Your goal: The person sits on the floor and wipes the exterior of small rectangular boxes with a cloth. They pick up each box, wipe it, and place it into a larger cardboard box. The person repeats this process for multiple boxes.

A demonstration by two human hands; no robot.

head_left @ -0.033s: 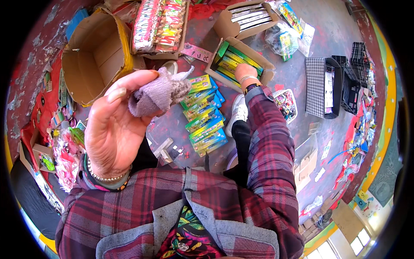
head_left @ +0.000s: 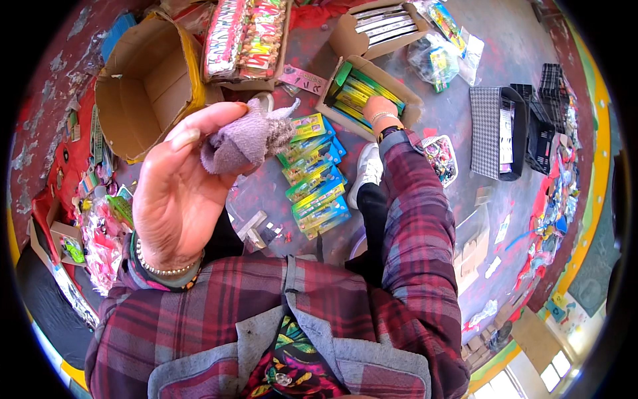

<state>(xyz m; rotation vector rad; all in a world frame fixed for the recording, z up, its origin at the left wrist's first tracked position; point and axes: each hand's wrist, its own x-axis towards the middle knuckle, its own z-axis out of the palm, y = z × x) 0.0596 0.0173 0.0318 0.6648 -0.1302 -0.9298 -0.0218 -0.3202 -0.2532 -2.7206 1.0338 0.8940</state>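
Raised in front of me, my left hand (head_left: 179, 193) is closed on a crumpled greyish-purple cloth (head_left: 232, 145), pinched between thumb and fingers. A pale twisted end sticks out on the cloth's right side. My right hand (head_left: 381, 108) reaches down into an open cardboard box (head_left: 407, 118) filled with flat green-and-yellow packets (head_left: 352, 97). Its fingers look curled against the packets; their tips are hidden, and I cannot make out what they grip. On the floor between my hands lies an overlapping row of blue, green and yellow packets (head_left: 312, 183).
A large cardboard box (head_left: 149, 86) stands open at the left, near a carton of colourful bagged goods (head_left: 242, 40). Another carton (head_left: 349, 36) sits at the back. Right of my white shoe (head_left: 367, 166) are a white basket (head_left: 440, 159) and a checked bin (head_left: 488, 133).
My left hand and the cloth have shifted very slightly. My right hand stays inside the box, its wrist a touch higher in view.
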